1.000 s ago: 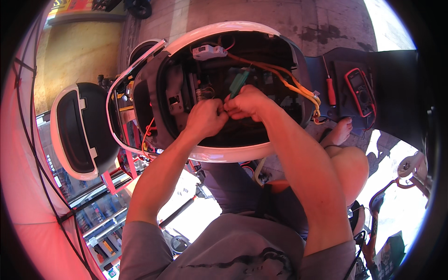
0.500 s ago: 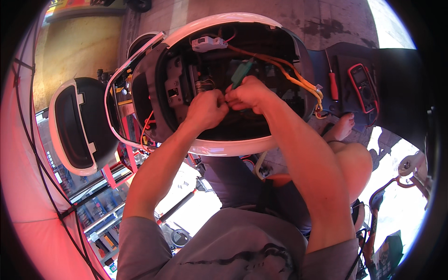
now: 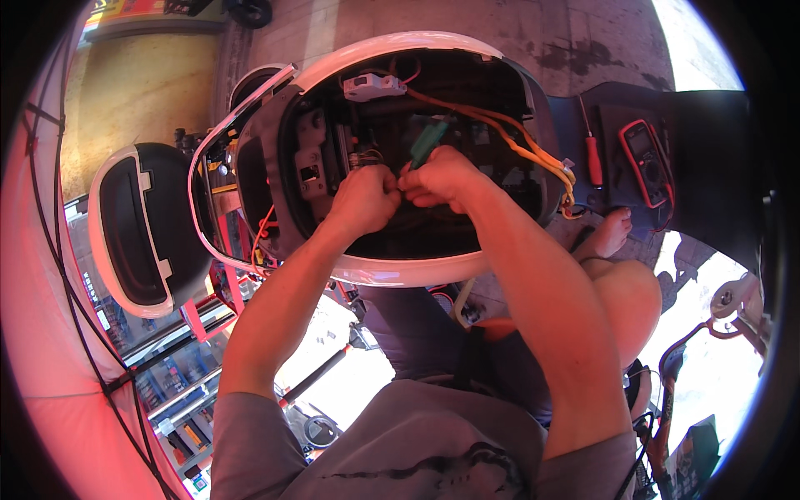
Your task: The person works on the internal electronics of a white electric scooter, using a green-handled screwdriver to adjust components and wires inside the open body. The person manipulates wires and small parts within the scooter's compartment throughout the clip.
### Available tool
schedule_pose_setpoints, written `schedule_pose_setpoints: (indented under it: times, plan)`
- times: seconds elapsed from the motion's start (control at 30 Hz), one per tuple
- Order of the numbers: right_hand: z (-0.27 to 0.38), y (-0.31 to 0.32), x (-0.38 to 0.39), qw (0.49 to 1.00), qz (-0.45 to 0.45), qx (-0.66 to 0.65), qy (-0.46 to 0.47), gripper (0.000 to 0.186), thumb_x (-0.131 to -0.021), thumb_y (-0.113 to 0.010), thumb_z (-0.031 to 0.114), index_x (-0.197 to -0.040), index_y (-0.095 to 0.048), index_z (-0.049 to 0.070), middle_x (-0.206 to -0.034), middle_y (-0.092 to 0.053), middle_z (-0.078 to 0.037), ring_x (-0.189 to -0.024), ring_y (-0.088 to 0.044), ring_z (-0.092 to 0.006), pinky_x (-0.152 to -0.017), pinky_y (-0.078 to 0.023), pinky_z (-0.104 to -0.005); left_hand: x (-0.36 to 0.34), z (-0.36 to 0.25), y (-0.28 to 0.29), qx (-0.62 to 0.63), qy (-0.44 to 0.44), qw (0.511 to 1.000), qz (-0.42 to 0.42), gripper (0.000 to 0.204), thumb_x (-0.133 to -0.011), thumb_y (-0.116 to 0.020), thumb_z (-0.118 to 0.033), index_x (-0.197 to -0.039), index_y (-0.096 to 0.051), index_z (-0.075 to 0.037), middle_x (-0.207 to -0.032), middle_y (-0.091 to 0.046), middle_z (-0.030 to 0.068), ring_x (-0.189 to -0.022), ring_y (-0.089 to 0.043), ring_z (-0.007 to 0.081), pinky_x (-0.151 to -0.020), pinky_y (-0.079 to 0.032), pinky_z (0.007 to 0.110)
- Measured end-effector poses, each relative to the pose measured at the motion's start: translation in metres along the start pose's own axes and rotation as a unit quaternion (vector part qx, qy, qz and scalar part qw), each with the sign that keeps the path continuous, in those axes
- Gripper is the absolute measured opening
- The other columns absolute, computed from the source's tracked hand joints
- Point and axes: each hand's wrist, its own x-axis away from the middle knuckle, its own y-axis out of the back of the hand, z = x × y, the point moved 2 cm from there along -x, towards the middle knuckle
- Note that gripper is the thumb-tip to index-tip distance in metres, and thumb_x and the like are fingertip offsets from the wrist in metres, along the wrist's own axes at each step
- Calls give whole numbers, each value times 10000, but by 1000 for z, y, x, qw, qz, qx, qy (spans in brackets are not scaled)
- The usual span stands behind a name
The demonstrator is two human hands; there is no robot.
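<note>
A white-rimmed oval body shell [image 3: 408,272] lies open before me, with a dark hollow inside. Both hands reach into it and meet near its middle. My left hand [image 3: 365,198] has its fingers pinched together beside some thin wires [image 3: 367,158]; what sits between the fingertips is hidden. My right hand [image 3: 442,177] is closed round a green-handled tool [image 3: 429,142], whose working end I cannot make out. The right fingertips are close to the left ones. A white circuit breaker [image 3: 372,86] rests at the shell's far side, and thick orange cables [image 3: 533,150] run to the right.
On a dark surface to the right lie a red-handled screwdriver [image 3: 594,162] and a red-and-black multimeter [image 3: 647,162]. A black panel with white trim [image 3: 133,229] stands at the left. A raised white-edged frame [image 3: 197,179] borders the shell's left side.
The right hand and the green-handled tool have shifted slightly down and left, nearer the left hand. The left hand stays almost in place, and the whole view has moved a little.
</note>
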Motion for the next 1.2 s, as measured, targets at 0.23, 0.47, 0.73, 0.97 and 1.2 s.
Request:
schedule_pose_setpoints:
  times: [0.23,0.47,0.73,0.97,1.2]
  plan:
    - [1,3,0,1000,1,-27,2,160,-826,-789,28,-961,-705,22,-941,-728,-107,-849,-739,-233,-701,-629,-330,4,-2,-1,23,-14,1000,0,174,-844,-684,-156,-901,-719,4,-855,-718,242,-898,-714,421,-796,-550,475]
    - [0,2,-1,1000,7,-27,6,163,-847,-786,61,-988,-704,46,-955,-745,-103,-864,-742,-232,-752,-632,-339,3,3,-5,30,-29,999,-25,203,-871,-699,-180,-953,-715,5,-746,-685,181,-721,-701,287,-690,-532,408]
    - [2,3,3,999,-20,-5,24,150,-841,-777,47,-971,-702,38,-946,-743,-105,-844,-739,-226,-763,-627,-330,7,-6,-2,21,-32,999,-10,157,-867,-656,-147,-914,-711,-7,-841,-712,236,-874,-703,436,-783,-547,491]
    - [2,1,-1,1000,-7,-12,17,116,-840,-758,19,-939,-698,26,-930,-729,-111,-845,-736,-227,-718,-616,-320,6,-3,-4,16,-26,999,-21,162,-856,-662,-155,-907,-707,-8,-833,-711,238,-868,-706,434,-781,-551,491]
    - [-1,2,-1,1000,-10,10,14,127,-843,-761,77,-954,-703,58,-934,-742,-101,-836,-738,-214,-720,-596,-329,6,-4,-4,26,-7,999,-21,159,-853,-665,-158,-895,-707,-11,-836,-714,237,-875,-711,428,-790,-555,487]
